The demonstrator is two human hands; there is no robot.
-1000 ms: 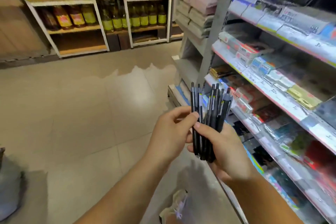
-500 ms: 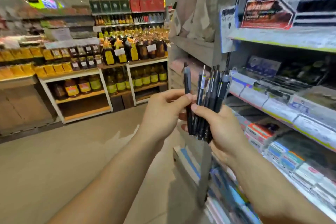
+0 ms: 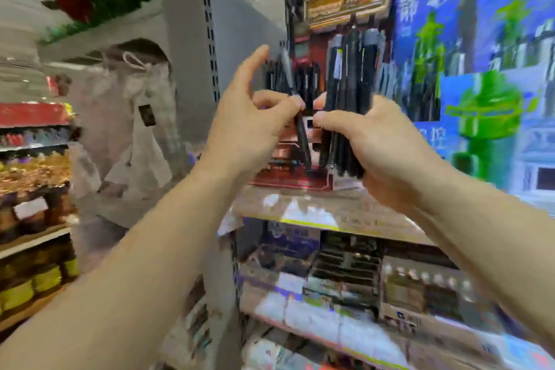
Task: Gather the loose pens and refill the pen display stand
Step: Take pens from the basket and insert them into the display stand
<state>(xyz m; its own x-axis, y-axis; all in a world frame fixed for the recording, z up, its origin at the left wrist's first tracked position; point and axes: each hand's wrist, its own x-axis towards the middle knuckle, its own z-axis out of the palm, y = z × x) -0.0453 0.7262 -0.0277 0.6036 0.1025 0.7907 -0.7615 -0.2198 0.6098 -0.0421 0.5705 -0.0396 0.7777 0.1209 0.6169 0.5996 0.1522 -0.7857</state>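
Left grip (image 3: 255, 126) pinches one dark pen (image 3: 300, 129) at thumb and fingertip, index finger lifted; right grip (image 3: 375, 144) is closed round a bundle of black pens (image 3: 350, 93). Behind them the red pen display stand (image 3: 300, 177) sits near the shelf (image 3: 345, 213) front edge, blurred and partly hidden.

Pen display stand (image 3: 303, 171) on the shelf (image 3: 345, 213) — behind both raised hands — pen bundle (image 3: 350, 105) right of the single pen (image 3: 300, 126).
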